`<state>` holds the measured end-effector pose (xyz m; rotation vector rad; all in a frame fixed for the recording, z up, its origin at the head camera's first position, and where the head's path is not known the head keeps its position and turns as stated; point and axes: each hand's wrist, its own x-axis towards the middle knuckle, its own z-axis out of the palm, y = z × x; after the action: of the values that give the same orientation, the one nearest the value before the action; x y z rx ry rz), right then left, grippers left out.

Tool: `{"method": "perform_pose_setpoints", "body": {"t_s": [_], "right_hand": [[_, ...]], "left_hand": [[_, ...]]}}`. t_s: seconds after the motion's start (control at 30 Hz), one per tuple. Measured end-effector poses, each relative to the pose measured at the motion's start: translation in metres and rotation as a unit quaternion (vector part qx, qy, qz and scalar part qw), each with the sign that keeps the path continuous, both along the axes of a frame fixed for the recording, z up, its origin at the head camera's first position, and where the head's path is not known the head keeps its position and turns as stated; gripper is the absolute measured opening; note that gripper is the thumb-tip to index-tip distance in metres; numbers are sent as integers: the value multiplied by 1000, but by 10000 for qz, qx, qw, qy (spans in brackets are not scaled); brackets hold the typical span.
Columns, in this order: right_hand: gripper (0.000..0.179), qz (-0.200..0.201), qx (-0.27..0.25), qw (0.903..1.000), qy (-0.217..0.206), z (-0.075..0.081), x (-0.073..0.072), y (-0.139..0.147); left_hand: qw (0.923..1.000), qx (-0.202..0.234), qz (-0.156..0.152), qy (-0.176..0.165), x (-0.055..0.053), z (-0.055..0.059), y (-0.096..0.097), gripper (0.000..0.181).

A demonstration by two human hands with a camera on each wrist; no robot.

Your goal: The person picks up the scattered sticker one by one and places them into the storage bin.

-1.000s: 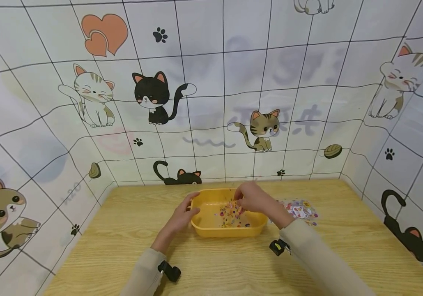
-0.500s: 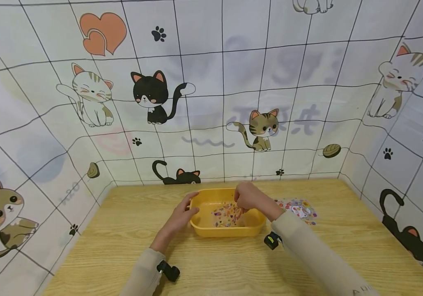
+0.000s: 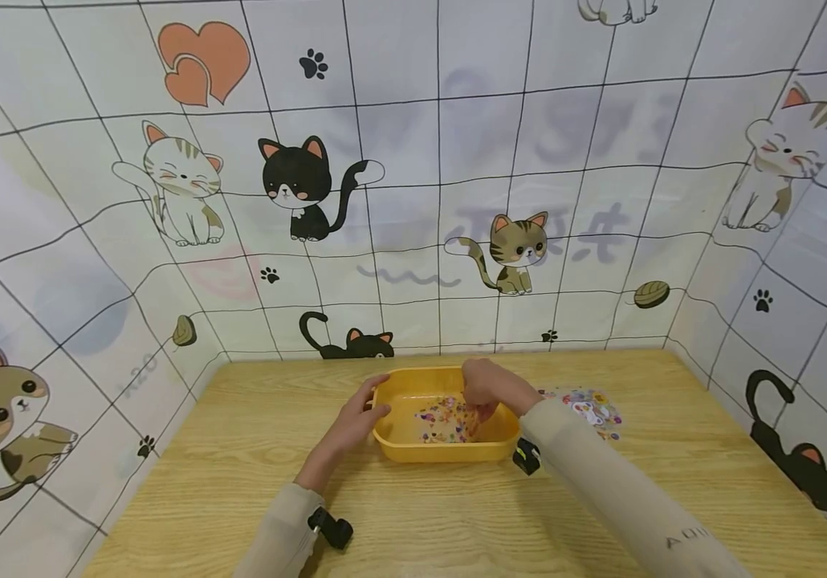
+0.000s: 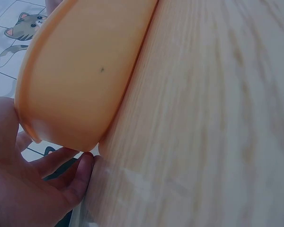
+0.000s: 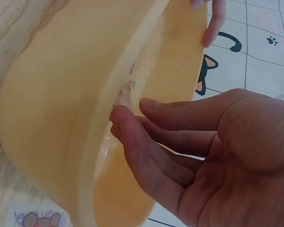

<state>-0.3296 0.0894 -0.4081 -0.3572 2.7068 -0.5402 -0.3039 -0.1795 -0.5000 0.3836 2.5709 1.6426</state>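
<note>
Head: colourful bits (image 3: 442, 419) between hands (image 3: 352, 424) (image 3: 484, 387)

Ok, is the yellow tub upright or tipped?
Upright: the yellow tub sits base-down on the table, its open top facing up in the head view.

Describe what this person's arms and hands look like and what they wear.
Long beige sleeves cover both arms, with dark lettering on the right one. A small black device shows at each wrist. Left hand and right hand are ungloved.

Wrist views, seemingly tilted, both near tray (image 4: 80, 78).
</note>
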Motion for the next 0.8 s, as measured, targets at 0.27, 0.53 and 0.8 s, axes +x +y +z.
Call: {"method": "perform_pose_setpoints", "body": {"t_s": [0.27,0.53,0.8], "right_hand": [[18,-185,140,9984,-515,0,-6,-3],[10,-265,233,9958,-847,0,-3,2],[15,-199,363,9931,-1101,-3,-8,4]], "left_hand": [[9998,168,113,-19,-1,-1,1,55],[9992,135,362,32,5,5,9,55],[9992,100,373,47,4,4,8,54]]}}
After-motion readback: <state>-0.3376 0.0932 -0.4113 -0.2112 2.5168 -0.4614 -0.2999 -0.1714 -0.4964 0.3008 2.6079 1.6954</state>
